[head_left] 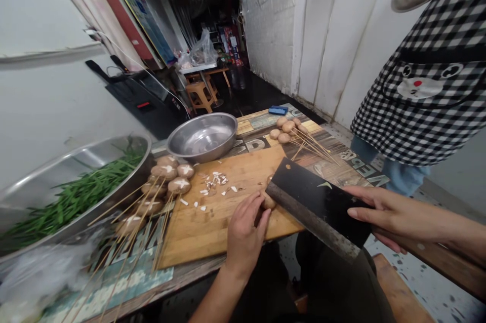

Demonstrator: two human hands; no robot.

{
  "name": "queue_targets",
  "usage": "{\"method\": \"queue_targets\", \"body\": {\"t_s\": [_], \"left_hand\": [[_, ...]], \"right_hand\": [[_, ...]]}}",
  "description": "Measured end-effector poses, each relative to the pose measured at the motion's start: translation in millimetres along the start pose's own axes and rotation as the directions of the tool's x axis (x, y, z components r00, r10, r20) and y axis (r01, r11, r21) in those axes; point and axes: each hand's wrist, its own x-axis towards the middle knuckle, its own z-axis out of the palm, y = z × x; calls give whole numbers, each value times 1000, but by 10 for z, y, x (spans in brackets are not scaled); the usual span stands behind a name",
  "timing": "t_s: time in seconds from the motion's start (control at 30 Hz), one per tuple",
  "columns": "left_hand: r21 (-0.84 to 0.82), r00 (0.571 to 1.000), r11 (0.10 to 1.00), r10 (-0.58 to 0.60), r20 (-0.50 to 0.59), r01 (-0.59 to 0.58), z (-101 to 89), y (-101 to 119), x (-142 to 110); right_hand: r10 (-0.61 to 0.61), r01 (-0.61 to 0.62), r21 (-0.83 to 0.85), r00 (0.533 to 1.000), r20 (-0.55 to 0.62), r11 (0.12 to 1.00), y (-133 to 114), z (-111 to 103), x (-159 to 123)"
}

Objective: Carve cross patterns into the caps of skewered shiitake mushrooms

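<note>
My right hand (402,211) is closed round a black cleaver (315,196), its wooden handle running back under my forearm. A pale strip lies on the blade's flat face. With bent fingers, my left hand (246,232) holds a brown mushroom (269,201) on the wooden cutting board (205,247). The cleaver's blade is beside that mushroom and hides part of it; whether the edge touches it I cannot tell. Small white mushroom trimmings (215,179) lie scattered on the board. Left of them, several skewered mushrooms (178,185) show white crosses cut in their caps.
A steel bowl (205,146) stands behind the board, and a large basin (142,156) of green vegetables (87,186) at left. Skewered uncut mushrooms (287,128) and a blue object (278,110) lie at the far right. A person in a checked apron (421,90) stands at right.
</note>
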Motion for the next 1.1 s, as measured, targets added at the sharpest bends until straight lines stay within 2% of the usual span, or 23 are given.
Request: {"method": "queue_targets", "body": {"t_s": [0.53,1.1], "left_hand": [[-19,1000,1000,-21,-4,21,2,3,8],[-59,999,997,-46,4,46,-3,2,11]], "right_hand": [[11,-11,-16,1000,-2,1000,-79,28,-76],[-13,12,29,1000,14,1000,-91,40,16]]}}
